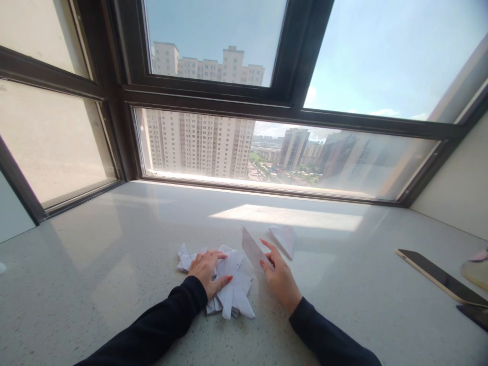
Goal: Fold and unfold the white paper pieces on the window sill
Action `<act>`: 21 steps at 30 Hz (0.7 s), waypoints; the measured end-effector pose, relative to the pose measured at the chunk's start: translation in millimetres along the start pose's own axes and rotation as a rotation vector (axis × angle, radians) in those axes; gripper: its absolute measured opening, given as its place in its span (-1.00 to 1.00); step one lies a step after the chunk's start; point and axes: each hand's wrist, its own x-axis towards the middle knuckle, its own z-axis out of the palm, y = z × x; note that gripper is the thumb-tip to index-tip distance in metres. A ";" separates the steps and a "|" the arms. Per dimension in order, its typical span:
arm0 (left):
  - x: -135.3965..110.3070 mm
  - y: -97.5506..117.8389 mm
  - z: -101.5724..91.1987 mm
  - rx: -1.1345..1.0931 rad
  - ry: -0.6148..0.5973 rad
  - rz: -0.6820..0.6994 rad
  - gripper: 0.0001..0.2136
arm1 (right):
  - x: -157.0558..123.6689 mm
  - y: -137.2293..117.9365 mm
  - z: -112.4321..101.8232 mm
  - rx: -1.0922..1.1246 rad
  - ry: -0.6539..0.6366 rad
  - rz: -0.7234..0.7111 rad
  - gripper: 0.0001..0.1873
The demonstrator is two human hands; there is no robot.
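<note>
A pile of folded white paper pieces (234,287) lies in front of me on the speckled sill. My left hand (208,272) rests on the pile's left side, thumb and fingers apart, pressing on it without visibly gripping a piece. To the right, my right hand (280,279) pinches a flat folded piece of paper (253,249), which stands tilted above the sill. Part of that piece is hidden behind the fingers. Just beyond the right hand sits a smaller stack of triangular folded paper (284,240).
A tablet or large phone (442,277) lies at the right, with a dark flat object (475,317) and a pale rounded item (476,269) near it. Dark-framed windows (213,96) enclose the sill (125,305) at the back and left. Sunlight falls across the far part.
</note>
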 end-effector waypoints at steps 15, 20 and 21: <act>6.5 17.4 -28.6 -0.182 0.524 -0.113 -0.80 | -14.2 -23.7 -2.8 0.102 0.110 -0.293 -0.60; 6.5 25.7 -27.0 -0.829 0.363 -0.088 -0.74 | -25.3 -39.2 -0.7 0.051 0.036 -0.498 -0.59; 5.8 27.1 -25.0 -0.924 0.322 -0.090 -0.72 | -26.2 -41.5 0.6 0.035 0.002 -0.533 -0.57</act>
